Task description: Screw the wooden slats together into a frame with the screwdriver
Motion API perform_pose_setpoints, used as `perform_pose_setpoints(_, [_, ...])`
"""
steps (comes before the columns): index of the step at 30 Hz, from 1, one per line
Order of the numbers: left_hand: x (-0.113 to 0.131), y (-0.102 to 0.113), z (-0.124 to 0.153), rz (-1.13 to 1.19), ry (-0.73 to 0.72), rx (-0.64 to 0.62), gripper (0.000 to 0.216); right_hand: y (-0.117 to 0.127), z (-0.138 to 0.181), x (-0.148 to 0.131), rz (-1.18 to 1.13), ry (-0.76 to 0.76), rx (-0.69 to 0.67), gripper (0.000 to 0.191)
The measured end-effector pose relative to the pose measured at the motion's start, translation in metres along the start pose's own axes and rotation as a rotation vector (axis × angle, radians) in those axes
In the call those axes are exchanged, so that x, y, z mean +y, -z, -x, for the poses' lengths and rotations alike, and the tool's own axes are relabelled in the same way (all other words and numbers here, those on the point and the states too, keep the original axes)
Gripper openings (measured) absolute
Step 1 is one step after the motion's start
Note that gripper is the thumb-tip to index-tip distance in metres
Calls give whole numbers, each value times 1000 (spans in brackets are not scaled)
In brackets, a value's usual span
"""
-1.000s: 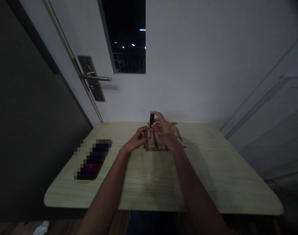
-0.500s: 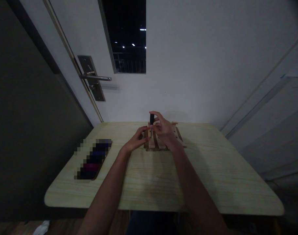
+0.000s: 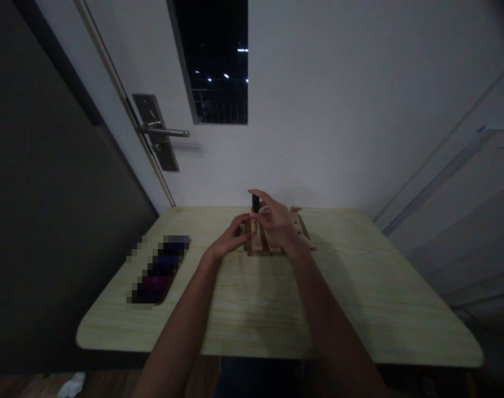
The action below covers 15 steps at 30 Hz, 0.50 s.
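Observation:
Upright over the left slat of a wooden slatted piece (image 3: 257, 244) stands a screwdriver with a black handle (image 3: 256, 203). My right hand (image 3: 277, 221) is closed around that handle, index finger reaching over its top. The screwdriver's tip meets the slat near my left fingers; any screw there is too small to make out. My left hand (image 3: 229, 240) grips the left side of the wooden piece, thumb at the near part and fingers farther back. Small dark holes show in the right-hand slat (image 3: 297, 224). My right hand hides the middle of the piece.
The wooden piece lies at the far side of a pale wood-grain table (image 3: 360, 309), close to a white door with a metal lever handle (image 3: 167, 132). A blurred-out phone-like object (image 3: 163, 271) lies at the left of the table.
The top of the screwdriver and my right index finger have shifted slightly left and down. My left hand stays at the side of the wooden piece.

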State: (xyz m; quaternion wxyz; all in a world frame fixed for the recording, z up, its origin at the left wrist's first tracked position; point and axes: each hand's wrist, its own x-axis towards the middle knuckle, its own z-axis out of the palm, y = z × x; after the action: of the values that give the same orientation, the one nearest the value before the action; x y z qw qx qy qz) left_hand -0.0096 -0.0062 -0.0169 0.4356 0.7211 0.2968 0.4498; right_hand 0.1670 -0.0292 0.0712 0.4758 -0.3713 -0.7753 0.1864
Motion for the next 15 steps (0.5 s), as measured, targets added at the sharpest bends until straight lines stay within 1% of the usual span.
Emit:
perform_pose_setpoints(3, [4, -1, 0, -6, 13, -11, 52, 1, 1, -1, 31, -34, 11, 52])
perform_pose_setpoints(8, [7, 0, 0, -11, 7, -17, 48, 6, 4, -5, 7, -60, -20, 54])
perform_pose_setpoints(12, [5, 0, 0, -18, -2, -14, 48, 6, 5, -4, 13, -43, -24, 52])
perform_pose_setpoints(15, [4, 0, 0, -10, -6, -24, 49, 5, 4, -1, 33, -1, -10, 51])
